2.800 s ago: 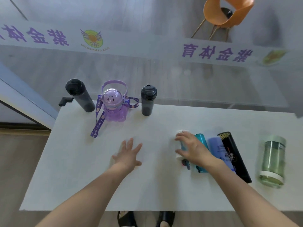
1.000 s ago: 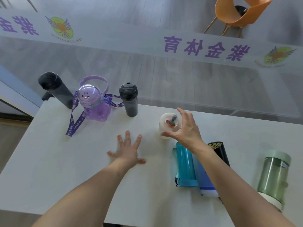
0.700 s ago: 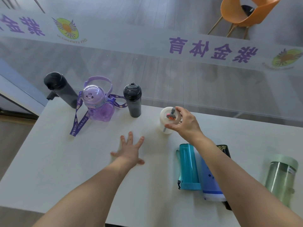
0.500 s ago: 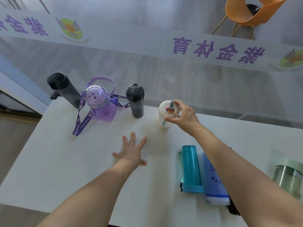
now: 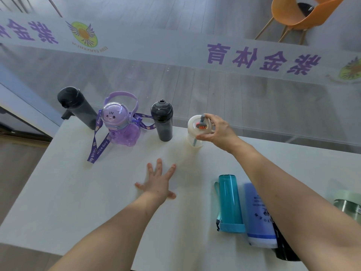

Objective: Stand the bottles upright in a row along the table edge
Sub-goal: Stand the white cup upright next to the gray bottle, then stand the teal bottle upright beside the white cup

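Three bottles stand along the far edge of the white table (image 5: 78, 192): a dark grey flask (image 5: 78, 106), a purple cartoon bottle (image 5: 121, 126) with a strap, and a black bottle (image 5: 162, 120). To their right a white bottle (image 5: 195, 133) stands upright, and my right hand (image 5: 216, 132) grips its lid from the right. My left hand (image 5: 158, 182) rests flat on the table, fingers spread. A teal bottle (image 5: 229, 202), a blue bottle (image 5: 257, 214) and a black bottle (image 5: 285, 249) lie side by side under my right forearm.
A green-capped glass bottle (image 5: 349, 206) shows at the right edge, partly cut off. A glass wall with purple lettering runs right behind the table's far edge. An orange chair (image 5: 298, 14) stands beyond the glass.
My right hand picked the white bottle up from beside the teal one, carried it to the far edge and stood it upright right of the black bottle. My left hand stayed flat.
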